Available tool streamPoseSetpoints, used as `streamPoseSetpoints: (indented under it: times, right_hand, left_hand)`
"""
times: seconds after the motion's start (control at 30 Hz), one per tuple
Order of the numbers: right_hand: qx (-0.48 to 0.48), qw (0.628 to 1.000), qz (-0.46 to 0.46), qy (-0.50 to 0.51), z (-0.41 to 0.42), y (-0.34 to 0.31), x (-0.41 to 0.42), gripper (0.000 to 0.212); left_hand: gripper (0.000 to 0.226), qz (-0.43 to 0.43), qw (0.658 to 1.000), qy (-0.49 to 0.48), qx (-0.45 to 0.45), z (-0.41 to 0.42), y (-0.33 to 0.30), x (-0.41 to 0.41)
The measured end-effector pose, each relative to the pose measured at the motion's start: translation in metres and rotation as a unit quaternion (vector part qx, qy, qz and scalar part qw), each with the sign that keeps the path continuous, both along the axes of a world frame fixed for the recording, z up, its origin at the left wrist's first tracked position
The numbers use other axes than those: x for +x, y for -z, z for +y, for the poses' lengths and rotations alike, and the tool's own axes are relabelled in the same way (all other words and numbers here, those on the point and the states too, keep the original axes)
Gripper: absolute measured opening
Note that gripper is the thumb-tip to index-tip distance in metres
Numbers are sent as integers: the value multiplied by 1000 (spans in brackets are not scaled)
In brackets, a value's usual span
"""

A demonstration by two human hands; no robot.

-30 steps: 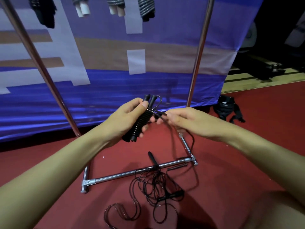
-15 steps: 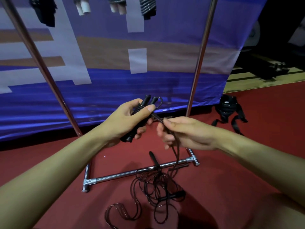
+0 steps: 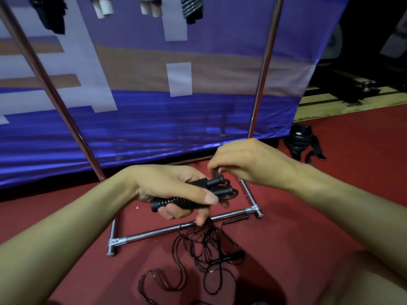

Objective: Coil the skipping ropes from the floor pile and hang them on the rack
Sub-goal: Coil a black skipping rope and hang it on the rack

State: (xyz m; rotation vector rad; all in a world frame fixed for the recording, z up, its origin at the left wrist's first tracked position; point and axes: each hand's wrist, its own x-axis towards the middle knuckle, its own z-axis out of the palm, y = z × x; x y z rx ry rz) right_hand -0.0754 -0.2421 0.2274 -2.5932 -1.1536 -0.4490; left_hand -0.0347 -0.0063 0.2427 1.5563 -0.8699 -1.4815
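Observation:
My left hand [image 3: 174,192] grips the two black ribbed handles [image 3: 198,192] of a skipping rope side by side, pointing right. My right hand [image 3: 248,164] pinches the thin dark cord right at the handle tips. From the handles the cord drops to a tangled pile of black rope [image 3: 204,254] on the red floor, where another handle [image 3: 229,257] lies among the loops. The chrome rack [image 3: 167,231] stands behind the pile, its uprights rising left and right. Coiled ropes [image 3: 189,7] hang at the top edge.
A blue and purple banner [image 3: 154,119] hangs behind the rack. A black strap bundle [image 3: 300,144] lies on the floor at the right. A short dark peg [image 3: 235,219] rests by the rack's right foot. My bare knee fills the lower right corner.
Both hands have dropped lower in view. My right hand moved from holding the cord below the handles up to the handle tips. The handles now lie nearly level instead of tilted upward.

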Motion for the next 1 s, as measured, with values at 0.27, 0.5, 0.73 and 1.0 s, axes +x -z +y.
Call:
streamPoseSetpoints:
  times: [0.27,0.5,0.73,1.0]
  right_hand:
    - [-88,986,127,70,6,-14,-10,17]
    - [-91,980,-30,177,21,-25,-20,26]
    - [91,992,-13,84,15,-7,-15,37]
    - [310,939,60,141,25,-2,-18,20]
  left_hand:
    - [29,-213,970,-50,108,-10,8,-9]
    - [20,-175,965,-197,9,-13,17,-8]
    - [58,9,962,-255,-99,1,7,-2]
    - [57,-12,936,-346,-70,-9,-3,-3]
